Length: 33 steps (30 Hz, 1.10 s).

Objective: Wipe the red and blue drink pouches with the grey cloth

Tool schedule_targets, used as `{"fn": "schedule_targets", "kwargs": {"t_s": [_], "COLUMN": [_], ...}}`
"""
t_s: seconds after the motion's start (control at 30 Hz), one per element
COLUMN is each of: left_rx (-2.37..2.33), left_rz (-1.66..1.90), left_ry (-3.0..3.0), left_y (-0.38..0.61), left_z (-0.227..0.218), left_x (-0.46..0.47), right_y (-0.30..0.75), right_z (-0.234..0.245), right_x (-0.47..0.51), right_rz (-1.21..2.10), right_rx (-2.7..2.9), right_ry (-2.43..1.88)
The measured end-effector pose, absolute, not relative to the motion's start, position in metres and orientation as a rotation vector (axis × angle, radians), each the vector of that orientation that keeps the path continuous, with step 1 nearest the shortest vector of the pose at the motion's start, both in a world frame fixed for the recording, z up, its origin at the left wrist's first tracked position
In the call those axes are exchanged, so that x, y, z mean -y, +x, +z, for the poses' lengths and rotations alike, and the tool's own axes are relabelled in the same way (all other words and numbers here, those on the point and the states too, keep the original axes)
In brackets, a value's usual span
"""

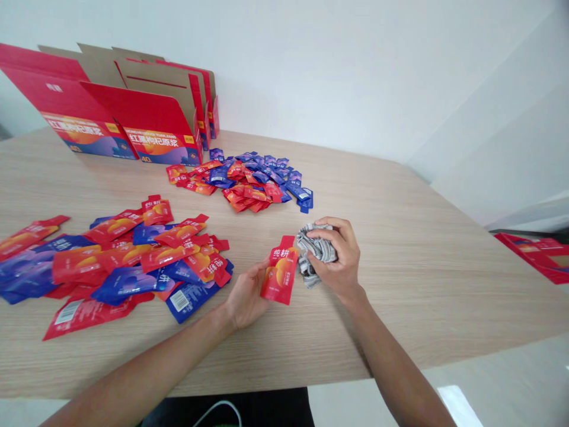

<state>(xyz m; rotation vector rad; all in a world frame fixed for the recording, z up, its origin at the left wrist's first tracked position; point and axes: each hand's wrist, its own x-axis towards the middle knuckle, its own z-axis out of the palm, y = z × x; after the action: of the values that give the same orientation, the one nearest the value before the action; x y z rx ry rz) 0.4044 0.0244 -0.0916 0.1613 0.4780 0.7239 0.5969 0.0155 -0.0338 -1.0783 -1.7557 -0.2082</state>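
My left hand point(249, 295) grips a red pouch point(280, 271) by its left side, its printed front facing up toward me and its narrow spout end pointing away. Just to the right, my right hand point(340, 255) is closed around a crumpled grey-and-white striped cloth point(316, 249). The cloth is close by the pouch's right edge; whether they touch I cannot tell. Left of my left hand lies a loose heap of red and blue pouches point(120, 255), overlapping one another. Farther back is a second heap of red and blue pouches point(249, 181).
Several open red cardboard boxes point(164, 139) stand at the back left against the white wall point(311, 71). The wooden table point(427, 261) extends to the right. Beyond its right edge is another red box point(536, 255). A white cable point(222, 404) hangs at the front.
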Motion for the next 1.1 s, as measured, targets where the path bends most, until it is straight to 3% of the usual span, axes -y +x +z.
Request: {"fn": "schedule_targets", "kwargs": {"t_s": [0.5,0.9,1.1], "left_rx": [-0.484,-0.455,-0.471], "left_rz": [0.883,0.831,0.852], "left_ry": [0.236,0.294,0.234], "left_y": [0.406,0.411,0.408], "left_z": [-0.099,-0.093,-0.092], "left_x": [-0.023,-0.02,-0.021], "right_y": [0.578,0.587,0.588], "right_z": [-0.053,-0.053,-0.052], "right_x": [-0.018,-0.024,-0.023], "right_rz": [0.303,0.017,0.101], "right_rx": [2.516,1.955,2.263], "right_ry": [-0.854,-1.274,-1.086]}}
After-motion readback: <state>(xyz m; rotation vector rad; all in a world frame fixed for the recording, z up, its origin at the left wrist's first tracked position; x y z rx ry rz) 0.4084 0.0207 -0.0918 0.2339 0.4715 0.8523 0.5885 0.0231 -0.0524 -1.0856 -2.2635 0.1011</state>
